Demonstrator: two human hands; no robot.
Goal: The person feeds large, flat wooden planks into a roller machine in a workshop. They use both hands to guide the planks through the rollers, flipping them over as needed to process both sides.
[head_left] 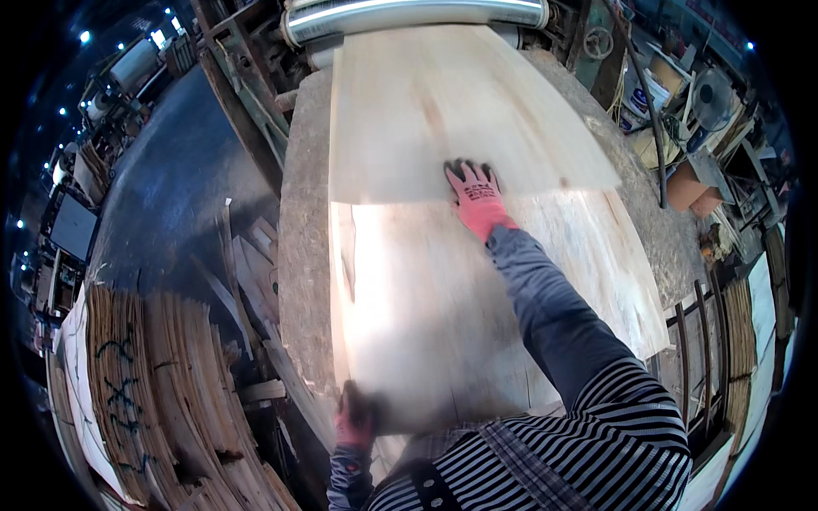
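You look through the left of two fisheye cameras on your head, aimed down and ahead. Your shirt [490, 473] is nearest, at the lower edge; your left hand [355, 417] sits just above it, your right hand [479, 196] farther out, near mid-view. The roller [417, 17] lies farther ahead, along the top. Toward the dark round rim, straight edges bend and surroundings shrink.

the left hand [355, 419] is too blurred to make out its grip. the palm of the right hand [477, 198] is hidden; the metal roller [417, 15] is cut off by the top edge.
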